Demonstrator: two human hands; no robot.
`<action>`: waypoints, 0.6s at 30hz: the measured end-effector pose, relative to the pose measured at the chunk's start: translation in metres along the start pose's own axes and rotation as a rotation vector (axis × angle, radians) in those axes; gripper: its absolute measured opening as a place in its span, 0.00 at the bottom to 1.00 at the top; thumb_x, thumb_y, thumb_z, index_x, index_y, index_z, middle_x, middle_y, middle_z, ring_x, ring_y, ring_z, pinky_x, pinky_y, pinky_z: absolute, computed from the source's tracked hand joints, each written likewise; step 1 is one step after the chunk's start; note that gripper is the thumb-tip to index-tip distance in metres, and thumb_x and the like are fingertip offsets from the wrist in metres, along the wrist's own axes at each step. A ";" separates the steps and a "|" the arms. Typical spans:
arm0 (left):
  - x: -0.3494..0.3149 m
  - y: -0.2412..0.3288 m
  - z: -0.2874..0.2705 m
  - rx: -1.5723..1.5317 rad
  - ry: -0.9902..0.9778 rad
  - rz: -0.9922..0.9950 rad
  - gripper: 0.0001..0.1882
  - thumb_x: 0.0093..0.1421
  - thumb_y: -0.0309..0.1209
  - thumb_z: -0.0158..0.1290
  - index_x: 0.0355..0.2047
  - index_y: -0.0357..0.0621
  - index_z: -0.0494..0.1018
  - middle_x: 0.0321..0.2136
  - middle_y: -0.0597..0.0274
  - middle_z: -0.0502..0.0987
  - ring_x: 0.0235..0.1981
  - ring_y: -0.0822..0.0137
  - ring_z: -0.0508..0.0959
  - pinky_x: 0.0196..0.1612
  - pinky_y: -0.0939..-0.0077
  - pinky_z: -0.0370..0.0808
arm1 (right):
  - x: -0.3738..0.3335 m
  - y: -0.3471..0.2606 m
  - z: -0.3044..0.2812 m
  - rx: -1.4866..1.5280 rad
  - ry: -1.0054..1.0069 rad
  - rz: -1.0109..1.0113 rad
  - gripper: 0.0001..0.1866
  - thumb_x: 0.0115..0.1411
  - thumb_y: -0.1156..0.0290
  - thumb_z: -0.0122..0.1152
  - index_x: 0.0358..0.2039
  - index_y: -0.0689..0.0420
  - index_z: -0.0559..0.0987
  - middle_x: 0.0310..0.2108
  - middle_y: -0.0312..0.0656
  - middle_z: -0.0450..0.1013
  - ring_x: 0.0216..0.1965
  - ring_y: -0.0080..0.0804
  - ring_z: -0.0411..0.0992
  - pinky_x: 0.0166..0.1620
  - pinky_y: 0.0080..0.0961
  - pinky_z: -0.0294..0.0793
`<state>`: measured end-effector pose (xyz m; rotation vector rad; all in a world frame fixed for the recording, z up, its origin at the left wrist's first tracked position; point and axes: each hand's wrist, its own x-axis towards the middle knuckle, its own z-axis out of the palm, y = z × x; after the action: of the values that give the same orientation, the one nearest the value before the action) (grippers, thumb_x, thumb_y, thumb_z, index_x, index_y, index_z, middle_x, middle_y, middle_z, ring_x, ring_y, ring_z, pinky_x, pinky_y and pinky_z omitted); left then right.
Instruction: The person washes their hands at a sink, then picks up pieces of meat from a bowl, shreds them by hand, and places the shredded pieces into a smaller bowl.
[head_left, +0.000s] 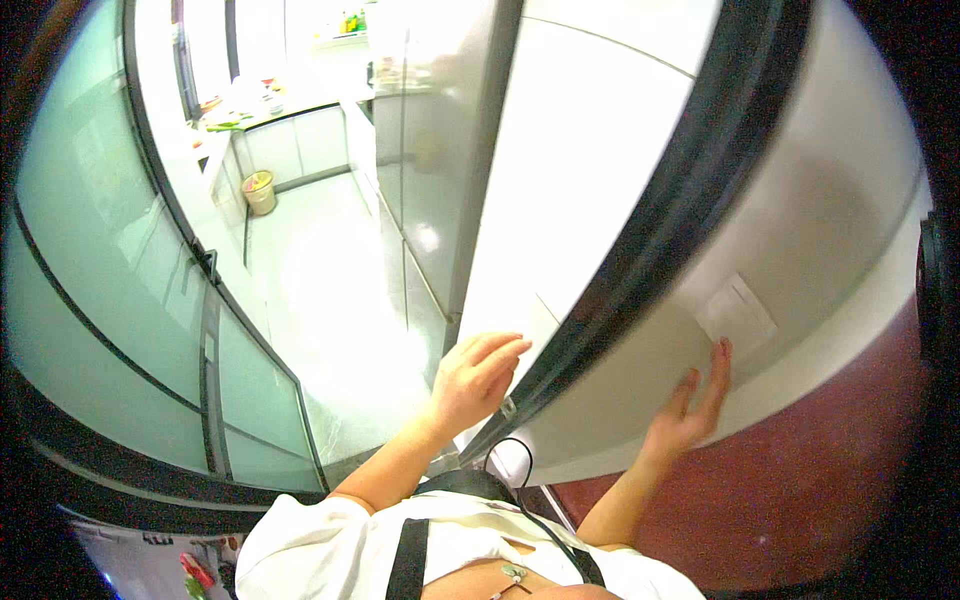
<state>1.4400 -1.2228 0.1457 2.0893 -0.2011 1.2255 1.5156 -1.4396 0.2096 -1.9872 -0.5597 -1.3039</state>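
Observation:
My right hand (692, 408) reaches up along the pale wall, with its fingers apart and nothing in them. Its longest fingertip is at the lower edge of a white wall switch plate (740, 308); whether it presses the plate I cannot tell. My left hand (476, 380) is raised in the doorway beside the dark door frame (640, 240), its fingers loosely bent. No object shows in it, though its palm side is partly hidden.
On the left stands a frosted glass door (110, 270) with a black frame and handle (207, 262). Beyond the doorway are a shiny tall grey cabinet or appliance (430, 160), a pale floor (310, 290), a bin (259, 192) and a cluttered counter (290, 112). Reddish flooring (760, 490) lies at lower right.

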 end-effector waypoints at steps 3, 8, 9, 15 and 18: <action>0.001 -0.022 -0.005 0.012 -0.002 0.083 0.13 0.47 0.17 0.51 0.35 0.40 0.73 0.33 0.56 0.74 0.33 0.59 0.75 0.35 0.70 0.73 | -0.028 -0.021 0.009 0.198 0.168 -0.069 0.13 0.58 0.70 0.46 0.40 0.63 0.71 0.40 0.54 0.70 0.40 0.46 0.70 0.44 0.35 0.69; 0.006 -0.089 -0.064 0.106 0.067 0.070 0.13 0.47 0.18 0.52 0.35 0.42 0.72 0.33 0.58 0.75 0.32 0.59 0.75 0.33 0.71 0.72 | -0.024 -0.111 0.068 0.635 -0.102 -0.486 0.08 0.50 0.81 0.43 0.31 0.66 0.69 0.25 0.52 0.71 0.23 0.40 0.69 0.28 0.29 0.71; 0.009 -0.108 -0.080 0.129 0.081 0.090 0.14 0.47 0.18 0.52 0.36 0.42 0.72 0.33 0.58 0.75 0.32 0.60 0.75 0.33 0.71 0.72 | -0.031 -0.125 0.093 0.605 -0.101 -0.470 0.07 0.50 0.81 0.44 0.30 0.65 0.70 0.25 0.52 0.72 0.23 0.40 0.70 0.28 0.28 0.71; -0.010 -0.208 -0.199 0.344 0.123 0.005 0.12 0.46 0.19 0.53 0.33 0.42 0.73 0.31 0.60 0.75 0.30 0.61 0.76 0.31 0.72 0.72 | -0.076 -0.223 0.238 0.707 -0.363 -0.216 0.09 0.48 0.81 0.56 0.32 0.57 0.75 0.27 0.42 0.74 0.25 0.34 0.74 0.27 0.23 0.72; -0.002 -0.252 -0.252 0.397 0.146 -0.035 0.12 0.46 0.19 0.53 0.33 0.42 0.73 0.30 0.60 0.75 0.30 0.62 0.76 0.31 0.73 0.72 | -0.081 -0.277 0.303 0.789 -0.466 -0.224 0.09 0.49 0.79 0.57 0.33 0.57 0.75 0.28 0.42 0.74 0.27 0.34 0.74 0.27 0.23 0.73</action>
<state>1.3752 -0.8753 0.0990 2.3073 0.1583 1.4839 1.4839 -1.0284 0.1418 -1.5521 -1.3145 -0.5591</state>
